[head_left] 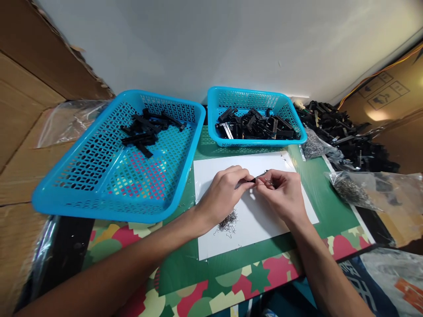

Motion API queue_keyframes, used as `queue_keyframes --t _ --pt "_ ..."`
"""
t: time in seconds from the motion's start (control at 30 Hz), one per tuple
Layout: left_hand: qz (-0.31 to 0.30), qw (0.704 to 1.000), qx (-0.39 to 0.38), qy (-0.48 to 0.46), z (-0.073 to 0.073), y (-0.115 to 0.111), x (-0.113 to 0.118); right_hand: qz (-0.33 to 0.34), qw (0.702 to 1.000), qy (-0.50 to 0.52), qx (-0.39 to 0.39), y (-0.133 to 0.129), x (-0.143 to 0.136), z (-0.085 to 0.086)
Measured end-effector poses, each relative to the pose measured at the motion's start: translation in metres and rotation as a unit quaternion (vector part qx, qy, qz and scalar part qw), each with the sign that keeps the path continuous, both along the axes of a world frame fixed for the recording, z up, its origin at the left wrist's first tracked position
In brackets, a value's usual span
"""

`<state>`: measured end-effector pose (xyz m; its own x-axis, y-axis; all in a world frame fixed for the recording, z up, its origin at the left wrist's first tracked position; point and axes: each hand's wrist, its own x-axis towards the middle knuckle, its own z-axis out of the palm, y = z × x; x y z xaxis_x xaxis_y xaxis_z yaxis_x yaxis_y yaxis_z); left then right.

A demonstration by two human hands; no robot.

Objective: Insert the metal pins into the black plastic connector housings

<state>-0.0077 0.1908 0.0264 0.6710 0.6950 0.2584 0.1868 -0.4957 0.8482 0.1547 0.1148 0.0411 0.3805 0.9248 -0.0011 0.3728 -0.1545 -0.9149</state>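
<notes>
Over a white sheet (254,215), my left hand (226,189) pinches a narrow black plastic part (252,180) between thumb and fingers. My right hand (282,191) meets it from the other side, its thumb and fingertips closed against the far end of the part. Something small and shiny shows among the right fingers, too little of it to name. A loose pile of small bent metal wire pieces (228,221) lies on the sheet, just below my left hand. The fingers partly hide the black part.
A large blue basket (185,176) at left holds some black parts (145,127). A smaller blue basket (257,142) behind the sheet holds many more. At right are a heap of black parts (357,136) and a plastic bag of metal pieces (353,191). A wall rises behind.
</notes>
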Motion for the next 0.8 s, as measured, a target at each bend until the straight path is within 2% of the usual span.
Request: queue_keyframes --t 0.1,0.3,0.5,0.67,0.8 --pt "0.000 1.000 0.008 0.006 -0.001 -0.001 0.000 0.007 1.000 0.002 -0.003 0.001 -0.001 0.000" --pt "-0.013 0.999 0.042 0.028 -0.001 -0.003 -0.001 0.081 0.996 -0.027 -0.036 0.001 0.008 0.011" --pt "-0.002 0.999 0.030 0.026 0.001 -0.003 -0.001 0.128 0.984 -0.103 -0.073 -0.006 0.016 0.022" --pt "0.007 0.999 0.021 0.028 0.002 -0.002 -0.001 0.168 0.976 -0.093 -0.107 -0.011 0.027 0.035" --pt "0.009 1.000 0.012 0.027 0.000 -0.002 -0.001 0.168 0.975 -0.122 -0.077 -0.010 0.037 0.041"
